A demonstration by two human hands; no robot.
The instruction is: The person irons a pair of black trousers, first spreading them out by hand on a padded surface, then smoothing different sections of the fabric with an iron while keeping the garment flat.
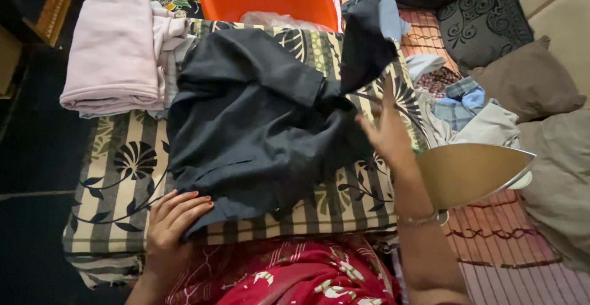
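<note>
A dark grey garment (258,120) lay mid-frame on a striped floral cushion (123,170). The left hand (172,222) pressed flat, fingers spread, on its lower-left hem; the right hand (387,133), fingers open, touched its right edge beside an upturned iron (473,170).

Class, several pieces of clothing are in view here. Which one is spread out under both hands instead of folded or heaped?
The dark grey garment on the striped cushion. The left hand presses its hem and the right hand touches it; the pink clothes lie folded.

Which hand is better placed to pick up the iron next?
Probably the right hand: it hovers open beside the upended iron. The left hand lies flat on the dark garment's near edge, far from it.
</note>
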